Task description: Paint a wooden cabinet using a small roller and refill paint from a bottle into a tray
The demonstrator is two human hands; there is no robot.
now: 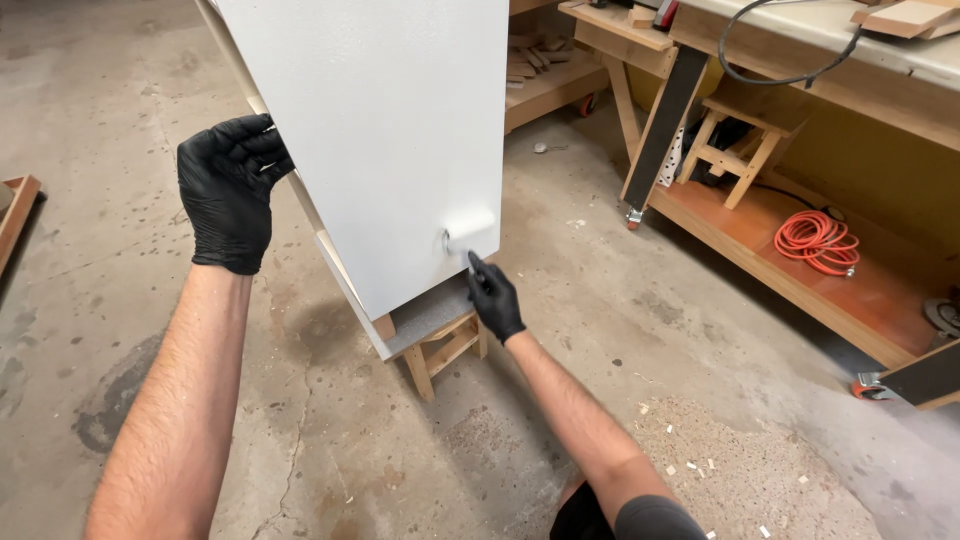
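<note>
On white panel [390,130], roller [470,228]

No packages, labels, signs or screens can be made out in this view; the small red and white thing at the top edge of the picture is too cropped to tell what it is.

Roller [470,229] on panel [380,120]; panel on stand [440,350].

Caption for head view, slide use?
Black-gloved right hand runs small white paint roller over tall white panel; gloved left hand grips its edge.
</note>
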